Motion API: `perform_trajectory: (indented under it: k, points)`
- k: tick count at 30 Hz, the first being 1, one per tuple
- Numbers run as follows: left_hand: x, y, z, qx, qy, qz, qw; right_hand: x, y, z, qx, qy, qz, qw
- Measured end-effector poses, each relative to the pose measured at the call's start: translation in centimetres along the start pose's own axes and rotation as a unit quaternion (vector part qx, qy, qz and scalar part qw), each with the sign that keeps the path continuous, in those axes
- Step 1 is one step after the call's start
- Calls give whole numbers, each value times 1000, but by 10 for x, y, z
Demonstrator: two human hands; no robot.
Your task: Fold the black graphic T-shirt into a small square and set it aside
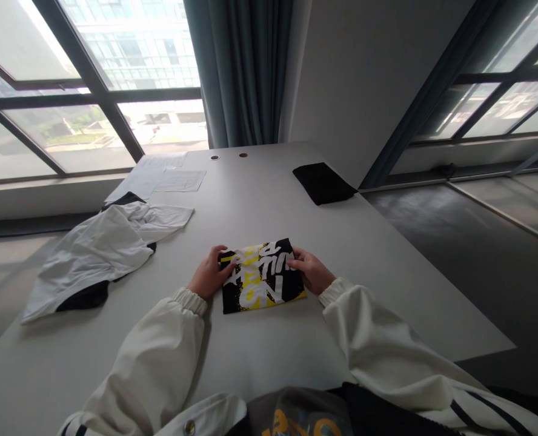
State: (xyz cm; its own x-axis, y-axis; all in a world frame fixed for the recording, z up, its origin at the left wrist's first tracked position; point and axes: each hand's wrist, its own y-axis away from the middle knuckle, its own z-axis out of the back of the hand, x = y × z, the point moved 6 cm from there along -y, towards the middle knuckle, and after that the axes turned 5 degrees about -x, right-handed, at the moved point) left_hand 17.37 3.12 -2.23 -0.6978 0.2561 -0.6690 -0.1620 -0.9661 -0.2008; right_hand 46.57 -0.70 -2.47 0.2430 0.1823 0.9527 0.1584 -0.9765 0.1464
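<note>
A folded black T-shirt with yellow and white lettering point(260, 277) lies on the grey table point(260, 200) just in front of me. My left hand point(209, 274) grips its left edge, thumb on top and fingers curled under. My right hand point(309, 269) pinches its right edge in the same way. Both arms wear white jacket sleeves with elastic cuffs.
A crumpled white and black garment point(100, 254) sprawls over the table's left side. A folded black cloth point(323, 183) sits at the far right edge. Sheets of paper point(169, 177) lie at the back left, near two cable holes. Windows and a curtain stand behind.
</note>
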Motion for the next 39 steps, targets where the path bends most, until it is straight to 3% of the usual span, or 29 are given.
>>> perform_trajectory:
  k: [4, 16, 23, 28, 31, 34, 36, 39]
  points:
    - [-2, -1, 4, 19, 0, -17, 1000, -8, 6, -9, 65, 32, -86, 994]
    - [7, -6, 6, 3, -38, -14, 999, -8, -1, 3, 54, 91, -54, 993]
    - [19, -2, 15, 130, 35, -46, 990, 6, -1, 14, 123, 210, -20, 970]
    - [2, 1, 20, 153, 26, -41, 987, 13, -1, 20, 144, 242, -16, 959]
    - [-17, -1, 33, 113, -1, -45, 993, 26, -2, 20, 91, 266, 14, 959]
    - [-41, 0, 65, 3, 9, -65, 998, 61, 3, 15, -10, 261, 136, 956]
    - [-59, 6, 86, -53, 27, -103, 993, 86, 12, 10, -63, 268, 220, 936]
    - [-78, 14, 99, -47, -2, -151, 987, 104, 21, 3, -64, 315, 266, 909]
